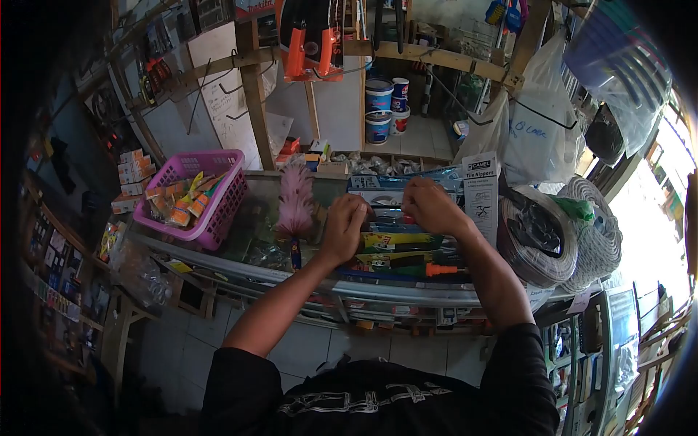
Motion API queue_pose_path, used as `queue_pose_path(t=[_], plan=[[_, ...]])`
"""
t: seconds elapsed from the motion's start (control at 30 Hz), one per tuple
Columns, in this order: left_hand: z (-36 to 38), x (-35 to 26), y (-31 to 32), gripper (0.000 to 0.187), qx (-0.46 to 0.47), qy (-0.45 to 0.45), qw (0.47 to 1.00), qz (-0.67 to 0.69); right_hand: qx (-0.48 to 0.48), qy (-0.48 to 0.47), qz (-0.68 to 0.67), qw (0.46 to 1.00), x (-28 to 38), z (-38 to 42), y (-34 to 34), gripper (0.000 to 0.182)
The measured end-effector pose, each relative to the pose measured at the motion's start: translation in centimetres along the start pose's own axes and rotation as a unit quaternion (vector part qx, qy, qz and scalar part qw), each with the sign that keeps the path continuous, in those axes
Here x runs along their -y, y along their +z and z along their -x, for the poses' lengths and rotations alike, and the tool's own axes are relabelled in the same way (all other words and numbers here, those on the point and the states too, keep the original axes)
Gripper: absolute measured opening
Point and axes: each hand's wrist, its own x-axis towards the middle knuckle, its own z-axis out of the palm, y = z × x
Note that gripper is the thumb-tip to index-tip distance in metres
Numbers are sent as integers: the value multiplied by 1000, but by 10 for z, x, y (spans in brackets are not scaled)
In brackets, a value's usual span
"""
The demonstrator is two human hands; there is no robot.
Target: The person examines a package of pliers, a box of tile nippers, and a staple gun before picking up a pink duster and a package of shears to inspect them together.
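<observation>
My left hand (pixel 346 227) is closed over the glass counter, its fingers curled in at the edge of a row of packaged tools. To its right my right hand (pixel 432 206) is also closed, knuckles up. A thin dark strip (pixel 386 207) shows between the two hands; I cannot tell what they grip. Just below them lie yellow-and-black packs (pixel 396 243), with an orange-tipped tool (pixel 440 269) nearer the front edge. A pink feather duster (pixel 296 200) with a dark handle lies left of my left hand. A Tile Nippers pack (pixel 480 190) stands right of my right hand.
A pink basket (pixel 231 190) of orange packets sits on the counter (pixel 256 270) at left. Rope coils (pixel 592 225) stand at the right end. Hooks and an orange-handled tool (pixel 297 52) hang overhead. Paint cans (pixel 378 97) stand beyond.
</observation>
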Motion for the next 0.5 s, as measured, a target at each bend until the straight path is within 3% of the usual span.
queue_pose_path(t=[0.2, 0.33, 0.43, 0.5], plan=[[3, -2, 0, 21, -39, 19, 998, -50, -6, 28, -37, 999, -3, -2, -5, 18], [3, -2, 0, 39, -101, 23, 990, -91, -46, 57, -14, 997, 14, 0, -16, 19], [6, 6, 3, 55, -108, -10, 994, -31, -56, 96, -24, 994, 35, 1, -33, 19], [10, 5, 4, 61, -118, -24, 993, -14, -119, 54, 1, 991, 58, 5, -43, 17]])
